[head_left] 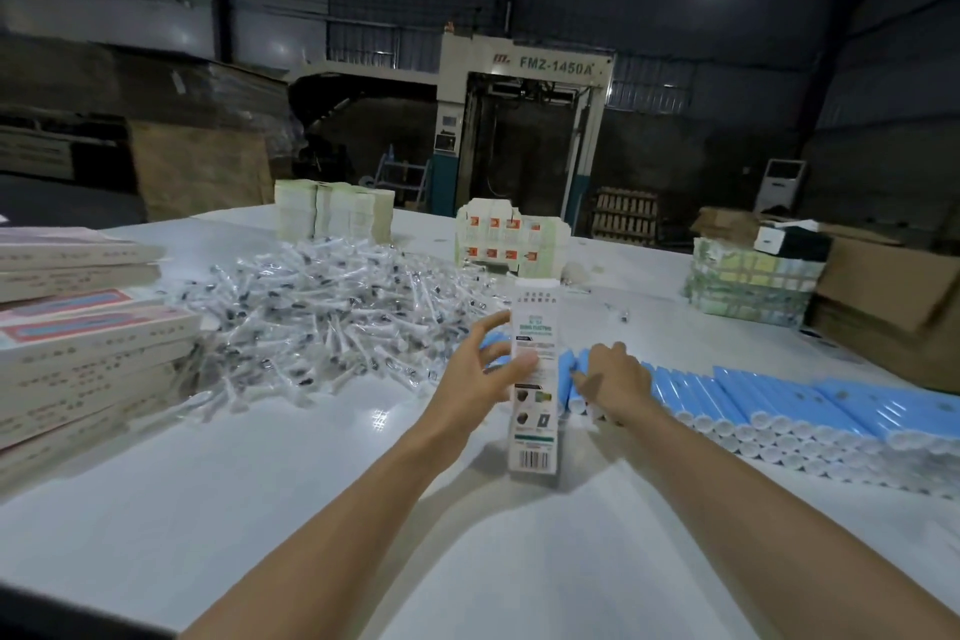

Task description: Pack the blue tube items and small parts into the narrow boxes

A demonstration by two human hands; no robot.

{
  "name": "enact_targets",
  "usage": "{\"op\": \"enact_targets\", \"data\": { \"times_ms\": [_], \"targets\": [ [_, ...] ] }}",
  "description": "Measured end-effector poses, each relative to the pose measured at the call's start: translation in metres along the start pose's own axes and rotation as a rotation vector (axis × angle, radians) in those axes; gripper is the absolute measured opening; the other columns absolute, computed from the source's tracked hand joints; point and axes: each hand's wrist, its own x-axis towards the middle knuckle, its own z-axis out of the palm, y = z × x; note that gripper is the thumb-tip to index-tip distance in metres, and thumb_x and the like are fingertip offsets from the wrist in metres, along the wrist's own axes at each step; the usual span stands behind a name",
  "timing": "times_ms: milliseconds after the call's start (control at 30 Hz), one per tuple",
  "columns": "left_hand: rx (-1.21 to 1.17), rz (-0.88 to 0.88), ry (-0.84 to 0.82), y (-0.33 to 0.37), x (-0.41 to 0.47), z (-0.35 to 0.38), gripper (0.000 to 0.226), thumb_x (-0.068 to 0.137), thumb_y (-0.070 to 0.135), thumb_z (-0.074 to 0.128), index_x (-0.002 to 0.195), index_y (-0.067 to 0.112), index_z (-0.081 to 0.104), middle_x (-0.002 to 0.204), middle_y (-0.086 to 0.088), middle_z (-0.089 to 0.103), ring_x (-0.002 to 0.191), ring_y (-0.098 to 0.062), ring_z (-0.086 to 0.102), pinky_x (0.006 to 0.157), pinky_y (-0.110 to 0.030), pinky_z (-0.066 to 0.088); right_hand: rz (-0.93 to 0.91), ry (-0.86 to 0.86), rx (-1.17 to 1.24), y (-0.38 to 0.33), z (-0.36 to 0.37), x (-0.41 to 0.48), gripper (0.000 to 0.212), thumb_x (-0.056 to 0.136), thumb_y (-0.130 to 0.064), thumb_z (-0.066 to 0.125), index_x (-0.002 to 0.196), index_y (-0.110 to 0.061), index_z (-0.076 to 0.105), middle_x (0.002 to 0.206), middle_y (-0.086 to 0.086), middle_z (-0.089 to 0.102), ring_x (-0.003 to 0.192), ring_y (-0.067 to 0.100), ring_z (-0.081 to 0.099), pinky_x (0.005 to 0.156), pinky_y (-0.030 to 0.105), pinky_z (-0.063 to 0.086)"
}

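A narrow white printed box (535, 322) stands upright on the white table (260, 494). My left hand (480, 366) is beside it on the left with the fingers spread and the thumb against the box front. Blue tubes with white caps (779, 405) lie side by side in a long row running right from the box. My right hand (615, 379) lies on the left end of that row, its fingers curled over one tube. A wide heap of small parts in clear bags (322, 322) lies behind and left of my left hand.
Flat long boxes (78, 343) are stacked at the left edge. Bundles of folded cartons stand at the back (332, 211), at the back centre (511, 239) and at the right (748, 286). A brown cardboard box (893, 307) sits at the far right.
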Motion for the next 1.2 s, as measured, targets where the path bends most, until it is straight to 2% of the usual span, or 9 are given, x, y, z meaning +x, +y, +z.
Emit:
{"op": "enact_targets", "data": {
  "times_ms": [167, 233, 300, 400, 600, 800, 1000, 1067, 1200],
  "targets": [
    [-0.143, -0.095, 0.029, -0.005, 0.003, 0.002, 0.046, 0.113, 0.021, 0.049, 0.151, 0.046, 0.048, 0.106, 0.005, 0.078, 0.085, -0.012, 0.074, 0.071, -0.03, 0.061, -0.069, -0.062, -0.122, -0.014, -0.004, 0.001, 0.033, 0.097, -0.019, 0.062, 0.129, -0.012, 0.06, 0.131, 0.012, 0.049, 0.115, 0.031, 0.058, 0.078, 0.034, 0.045],
    [-0.142, -0.156, 0.014, -0.004, 0.0, 0.004, 0.039, 0.111, 0.046, 0.05, 0.149, 0.038, 0.053, 0.099, 0.005, 0.079, 0.081, -0.011, 0.075, 0.07, -0.029, 0.061, -0.091, -0.067, -0.209, -0.022, 0.0, 0.001, 0.042, 0.097, -0.012, 0.061, 0.138, -0.008, 0.053, 0.137, 0.015, 0.047, 0.122, 0.032, 0.055, 0.09, 0.035, 0.047],
    [-0.064, -0.182, -0.014, -0.001, -0.002, 0.005, 0.067, 0.091, 0.072, 0.065, 0.146, 0.037, 0.051, 0.108, 0.01, 0.079, 0.091, -0.009, 0.078, 0.073, -0.026, 0.061, -0.122, -0.073, -0.301, -0.027, 0.003, 0.0, 0.05, 0.099, -0.012, 0.061, 0.146, -0.007, 0.045, 0.143, 0.017, 0.044, 0.128, 0.033, 0.052, 0.099, 0.036, 0.046],
    [-0.008, -0.127, 0.032, -0.006, 0.0, 0.002, 0.077, 0.081, 0.047, 0.089, 0.137, 0.04, 0.036, 0.122, 0.002, 0.074, 0.091, -0.003, 0.076, 0.079, -0.025, 0.058, -0.117, -0.102, -0.379, -0.033, 0.003, 0.0, 0.05, 0.103, -0.016, 0.056, 0.151, -0.01, 0.042, 0.147, 0.019, 0.039, 0.133, 0.034, 0.048, 0.106, 0.037, 0.043],
    [-0.113, -0.149, 0.082, -0.004, 0.002, 0.003, 0.047, 0.091, 0.03, 0.084, 0.128, 0.027, 0.056, 0.12, 0.001, 0.074, 0.081, -0.004, 0.073, 0.068, -0.022, 0.058, -0.138, -0.134, -0.441, -0.033, -0.003, 0.0, 0.05, 0.103, -0.017, 0.056, 0.151, -0.01, 0.041, 0.15, 0.018, 0.036, 0.136, 0.034, 0.044, 0.109, 0.038, 0.042],
    [0.026, -0.177, 0.138, -0.005, 0.005, 0.0, 0.024, 0.103, 0.024, 0.061, 0.126, 0.025, 0.064, 0.102, -0.004, 0.076, 0.083, -0.015, 0.074, 0.07, -0.031, 0.059, -0.136, -0.218, -0.399, -0.042, -0.017, 0.002, 0.044, 0.095, -0.011, 0.066, 0.138, -0.01, 0.056, 0.143, 0.012, 0.055, 0.128, 0.025, 0.056, 0.09, 0.028, 0.05],
    [0.022, -0.005, 0.144, 0.001, -0.004, 0.0, 0.062, 0.097, 0.033, 0.069, 0.14, 0.054, 0.029, 0.116, -0.006, 0.076, 0.087, -0.03, 0.081, 0.073, -0.037, 0.065, -0.063, -0.086, -0.386, -0.036, -0.005, -0.003, 0.076, 0.101, -0.023, 0.061, 0.157, 0.004, 0.018, 0.149, 0.024, 0.04, 0.13, 0.033, 0.054, 0.102, 0.036, 0.053],
    [0.089, 0.057, 0.148, 0.004, -0.006, 0.002, 0.082, 0.096, 0.047, 0.076, 0.146, 0.072, 0.016, 0.123, -0.001, 0.074, 0.093, -0.026, 0.081, 0.081, -0.041, 0.066, -0.072, -0.054, -0.387, -0.03, 0.0, -0.005, 0.073, 0.102, -0.021, 0.058, 0.157, 0.006, 0.018, 0.149, 0.025, 0.039, 0.13, 0.033, 0.054, 0.104, 0.034, 0.051],
    [0.174, 0.142, 0.084, 0.01, -0.009, 0.003, 0.078, 0.1, 0.05, 0.07, 0.149, 0.078, 0.016, 0.125, 0.041, 0.058, 0.102, 0.005, 0.072, 0.07, -0.013, 0.057, -0.105, 0.071, -0.285, -0.023, -0.012, -0.008, 0.06, 0.102, -0.012, 0.053, 0.151, 0.01, 0.026, 0.144, 0.024, 0.042, 0.126, 0.032, 0.054, 0.104, 0.036, 0.044]
  ]
}}
